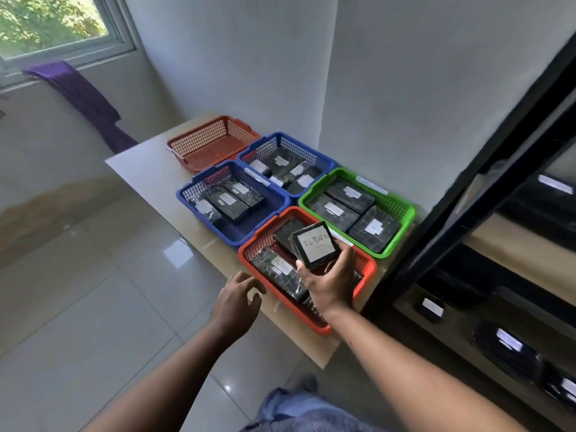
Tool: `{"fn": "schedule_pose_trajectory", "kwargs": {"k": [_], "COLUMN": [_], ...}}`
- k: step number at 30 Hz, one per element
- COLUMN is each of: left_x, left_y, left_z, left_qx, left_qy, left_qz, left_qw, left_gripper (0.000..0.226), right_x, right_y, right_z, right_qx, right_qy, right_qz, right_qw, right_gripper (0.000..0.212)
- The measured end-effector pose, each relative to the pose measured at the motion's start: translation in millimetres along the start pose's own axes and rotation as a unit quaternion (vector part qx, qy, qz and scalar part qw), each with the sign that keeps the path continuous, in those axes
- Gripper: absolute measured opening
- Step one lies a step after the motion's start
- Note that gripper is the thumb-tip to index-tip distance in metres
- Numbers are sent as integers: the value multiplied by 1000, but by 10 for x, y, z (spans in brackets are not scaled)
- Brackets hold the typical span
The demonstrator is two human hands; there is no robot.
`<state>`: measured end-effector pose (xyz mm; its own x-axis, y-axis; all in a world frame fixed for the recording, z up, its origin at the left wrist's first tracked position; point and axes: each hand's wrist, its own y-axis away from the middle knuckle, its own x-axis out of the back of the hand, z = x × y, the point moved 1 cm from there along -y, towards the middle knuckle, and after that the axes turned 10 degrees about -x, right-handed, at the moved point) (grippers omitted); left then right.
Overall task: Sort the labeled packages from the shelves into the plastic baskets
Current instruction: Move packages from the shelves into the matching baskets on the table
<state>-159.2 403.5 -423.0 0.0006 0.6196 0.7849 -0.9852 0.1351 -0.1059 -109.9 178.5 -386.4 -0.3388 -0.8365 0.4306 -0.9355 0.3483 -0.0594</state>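
Single head-worn wide-angle view, looking forward and steeply down from standing height, close over the table (pixel 156 188), with the shelf (pixel 448 213) along the right edge.

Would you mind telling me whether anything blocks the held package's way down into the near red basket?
Nothing visible does: the right hand holds the RETURN package over the near red basket, whose top is open.

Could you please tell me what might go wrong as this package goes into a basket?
1. The right hand grips the package marked RETURN only by its lower part; it might slip.
2. The near red basket already holds other packages and sits close to the edge of the table, so a hard drop could nudge it off.
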Motion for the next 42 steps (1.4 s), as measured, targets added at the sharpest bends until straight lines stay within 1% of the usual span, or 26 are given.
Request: {"fn": "schedule_pose_trajectory", "kwargs": {"k": [5,9,11,13,16,20,23,26,28,30,32,34,37,40,42], "left_x": [306,530,583,618,642,688,733,781,784,768,733,723,694,655,668], "left_y": [-504,-1007,-1233,-1438,-1762,-2201,-2524,-2843,-3051,-3232,-3364,-3485,-3653,-3816,-3908], "left_z": [-304,-577,-692,-767,-877,-999,-1108,-1257,-1377,-1484,-1579,-1666,-1845,-1975,-1981], "left_qx": [21,24,25,30,25,36,54,73,81,86,96,99,82,67,48], "left_qy": [4,7,8,20,44,101,174,276,310,328,341,333,320,278,222], "left_qz": [-24,-13,-3,-2,-14,-54,-114,-171,-199,-207,-200,-205,-238,-253,-274], "left_qw": [999,1000,1000,999,999,993,977,943,926,918,914,915,913,924,935], "left_gripper": [22,16,19,21,19,7,26,44,53,58,52,40,37,44,42], "right_x": [-532,-848,-986,-1108,-1272,-1552,-1817,-2083,-2251,-2432,-2603,-2746,-2885,-2850,-2776], "right_y": [-434,-741,-853,-933,-1021,-1140,-1227,-1292,-1322,-1340,-1359,-1376,-1381,-1372,-1390], "right_z": [-172,-271,-285,-316,-368,-402,-456,-519,-582,-618,-644,-663,-601,-547,-555], "right_qx": [-23,-20,-28,-46,-61,-71,-84,-104,-124,-139,-157,-183,-203,-182,-181], "right_qy": [0,20,26,31,50,73,91,100,102,98,93,101,117,195,253], "right_qz": [-1,-19,-13,-3,-9,-1,22,38,51,67,84,89,74,54,51], "right_qw": [1000,999,999,998,997,995,992,989,986,983,980,974,969,962,949], "right_gripper": [80,83,87,85,84,87,90,91,92,93,92,95,106,113,110]}}
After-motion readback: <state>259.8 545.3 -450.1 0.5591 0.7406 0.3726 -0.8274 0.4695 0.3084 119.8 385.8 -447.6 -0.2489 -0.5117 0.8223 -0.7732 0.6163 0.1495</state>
